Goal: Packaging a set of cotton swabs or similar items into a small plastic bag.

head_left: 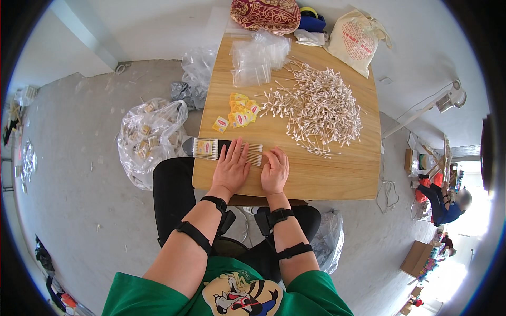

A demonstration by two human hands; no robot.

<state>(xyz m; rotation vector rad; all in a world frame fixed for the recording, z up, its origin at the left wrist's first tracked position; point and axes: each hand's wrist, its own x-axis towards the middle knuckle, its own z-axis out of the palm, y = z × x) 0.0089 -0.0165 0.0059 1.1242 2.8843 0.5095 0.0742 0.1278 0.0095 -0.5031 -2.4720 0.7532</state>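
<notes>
My left hand [233,166] lies flat with fingers stretched, palm down, across a dark strip and part of a row of cotton swabs [254,154]. The swabs lie side by side near the table's front edge. At the right end of that row rests my right hand [275,169], its fingers loosely bent and its fingertips near the swab tips; nothing shows in it. Left of my left hand is a clear packet of swabs [205,148] with a yellow card, at the table's left edge. Loose yellow cards [241,111] lie beyond my hands.
A large heap of cotton swabs [324,105] covers the table's [337,176] right middle. Flat clear bags [252,63] lie farther back, near a cream cloth bag [358,42]. On the floor to the left stands a clear sack of packets [150,139]. A person [448,210] sits far right.
</notes>
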